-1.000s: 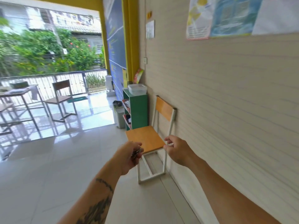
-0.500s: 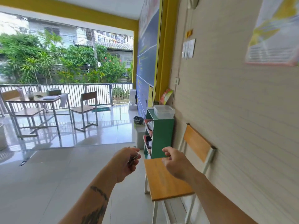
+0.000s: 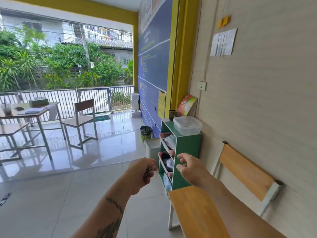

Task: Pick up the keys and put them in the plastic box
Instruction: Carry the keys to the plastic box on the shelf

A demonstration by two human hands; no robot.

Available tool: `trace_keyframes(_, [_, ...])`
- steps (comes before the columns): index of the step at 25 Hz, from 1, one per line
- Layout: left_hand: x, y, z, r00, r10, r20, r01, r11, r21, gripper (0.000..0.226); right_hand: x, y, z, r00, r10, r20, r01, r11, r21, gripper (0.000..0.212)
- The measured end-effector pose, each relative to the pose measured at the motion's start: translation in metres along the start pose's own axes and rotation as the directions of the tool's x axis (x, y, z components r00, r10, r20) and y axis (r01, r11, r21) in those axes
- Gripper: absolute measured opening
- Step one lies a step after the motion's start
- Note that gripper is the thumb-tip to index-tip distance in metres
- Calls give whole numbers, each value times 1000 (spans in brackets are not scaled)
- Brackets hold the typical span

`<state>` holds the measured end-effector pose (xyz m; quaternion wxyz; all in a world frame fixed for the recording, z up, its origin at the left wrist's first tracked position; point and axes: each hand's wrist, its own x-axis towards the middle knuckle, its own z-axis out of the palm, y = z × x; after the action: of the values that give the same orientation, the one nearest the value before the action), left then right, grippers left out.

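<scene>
My left hand is closed around a small bunch of metal keys, whose tips poke out past my fingers. My right hand hovers beside it with fingers loosely spread and nothing in it. The clear plastic box with its lid on sits on top of the green shelf unit against the wall, above and beyond both hands.
A wooden chair with a white frame stands directly below my right arm, by the wall. A white bin and a green basket sit left of the shelf. A table and chair stand at the far left.
The view has moved forward and lifted: the shelf and box are nearer and larger. Both hands have come closer to the shelf, and the right fingers have spread.
</scene>
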<state>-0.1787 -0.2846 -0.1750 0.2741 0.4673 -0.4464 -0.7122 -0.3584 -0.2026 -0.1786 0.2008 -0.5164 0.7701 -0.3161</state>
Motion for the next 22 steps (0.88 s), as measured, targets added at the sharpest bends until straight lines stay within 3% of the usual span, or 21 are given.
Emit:
trace_keyframes(3, [66, 31, -11, 1000, 19, -18, -18, 998, 53, 23, 72, -4, 11, 1000, 6, 6, -6, 999, 41, 38])
trace_keyframes(7, [162, 79, -17, 997, 14, -70, -8, 997, 83, 31, 185, -6, 10, 1000, 16, -3, -16, 998, 63, 48])
trace_keyframes(12, [275, 141, -26, 997, 37, -63, -36, 999, 7, 34, 313, -18, 12, 1000, 14, 2, -14, 1000, 15, 42])
trace_keyframes(17, [395, 188, -43, 998, 67, 23, -68, 996, 49, 37, 417, -21, 35, 998, 60, -19, -60, 998, 9, 37])
trace_keyframes(22, [507, 233, -53, 979, 92, 180, -109, 991, 84, 21, 520, -15, 51, 978, 174, -114, -175, 984, -4, 47])
